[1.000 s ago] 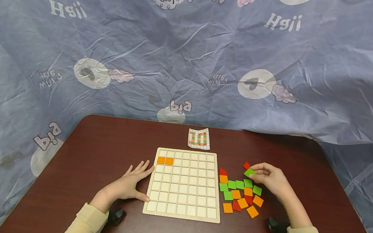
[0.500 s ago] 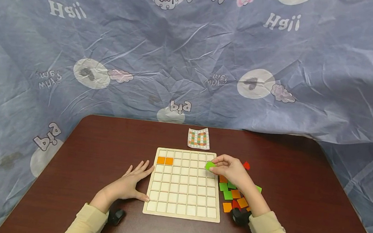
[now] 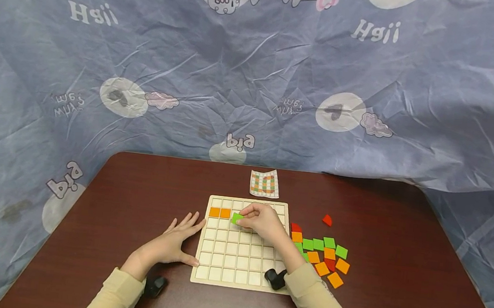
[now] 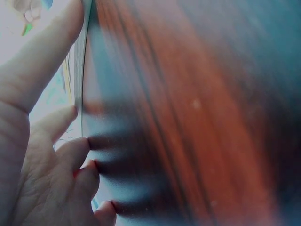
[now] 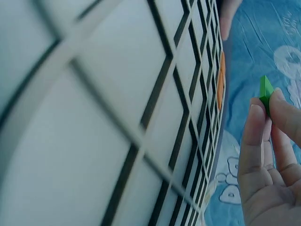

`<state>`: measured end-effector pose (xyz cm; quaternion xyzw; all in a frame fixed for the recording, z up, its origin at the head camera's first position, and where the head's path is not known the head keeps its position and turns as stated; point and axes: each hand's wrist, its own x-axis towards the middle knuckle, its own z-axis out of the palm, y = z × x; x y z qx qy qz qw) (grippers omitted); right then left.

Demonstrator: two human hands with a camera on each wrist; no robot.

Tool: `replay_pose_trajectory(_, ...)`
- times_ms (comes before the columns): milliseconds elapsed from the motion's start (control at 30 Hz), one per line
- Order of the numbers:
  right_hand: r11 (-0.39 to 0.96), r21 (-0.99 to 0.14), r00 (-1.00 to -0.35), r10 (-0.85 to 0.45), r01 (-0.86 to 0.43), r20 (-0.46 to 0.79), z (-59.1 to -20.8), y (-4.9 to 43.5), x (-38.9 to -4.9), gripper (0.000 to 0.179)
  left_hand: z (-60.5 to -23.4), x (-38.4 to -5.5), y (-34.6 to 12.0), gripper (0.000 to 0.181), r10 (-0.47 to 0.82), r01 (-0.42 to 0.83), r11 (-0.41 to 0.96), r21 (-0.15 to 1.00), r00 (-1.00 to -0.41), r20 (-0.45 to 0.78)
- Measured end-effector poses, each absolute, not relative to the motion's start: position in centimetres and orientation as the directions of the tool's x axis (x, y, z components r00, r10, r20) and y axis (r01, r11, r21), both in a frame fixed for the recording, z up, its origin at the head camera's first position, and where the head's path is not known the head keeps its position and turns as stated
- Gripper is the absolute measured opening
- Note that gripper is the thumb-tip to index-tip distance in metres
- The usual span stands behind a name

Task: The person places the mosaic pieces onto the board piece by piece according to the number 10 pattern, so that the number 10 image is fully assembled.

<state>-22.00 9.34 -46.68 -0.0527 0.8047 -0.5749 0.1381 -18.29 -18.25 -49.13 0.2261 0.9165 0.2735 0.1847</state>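
Note:
Between thumb and fingertips my right hand (image 3: 264, 222) pinches a green square tile (image 3: 236, 218), held just above the pale grid board (image 3: 215, 274). In the right wrist view the green tile (image 5: 265, 92) stands apart from the board's surface. Two orange tiles (image 3: 219, 213) sit side by side in cells of the second row, left of the green one. My left hand (image 3: 169, 244) lies with fingers spread at the board's left edge, thumb and forefinger touching it. The left wrist view shows the left hand's fingers (image 4: 66, 155) along that edge.
Right of the board lie several loose green, orange and red tiles (image 3: 329, 253), partly hidden by the right forearm. A lone red piece (image 3: 327, 220) lies farther back. Behind the board is a small patterned card (image 3: 265, 183). A patterned cloth (image 3: 246, 73) hangs beyond the table.
My right hand has carried the green tile leftward from the loose pile, across the board to near the two orange tiles. The left hand has stayed in place.

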Motion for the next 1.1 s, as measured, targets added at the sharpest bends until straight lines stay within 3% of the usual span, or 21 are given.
replay_pose_trajectory(700, 0.632, -0.771, -0.956, -0.268, -0.082, -0.118, -47.4, 5.2, -23.1, 0.010, -49.2, -18.4, -18.2, 0.107, 0.514, 0.311, 0.750, 0.583, -0.829, -0.219)
replay_pose_trajectory(1100, 0.736, -0.657, -0.958, -0.277, -0.165, -0.070, -47.1, 4.2, -22.8, 0.008, -49.4, -18.5, -18.3, 0.107, 0.509, 0.316, 0.759, 0.569, -0.833, -0.218)
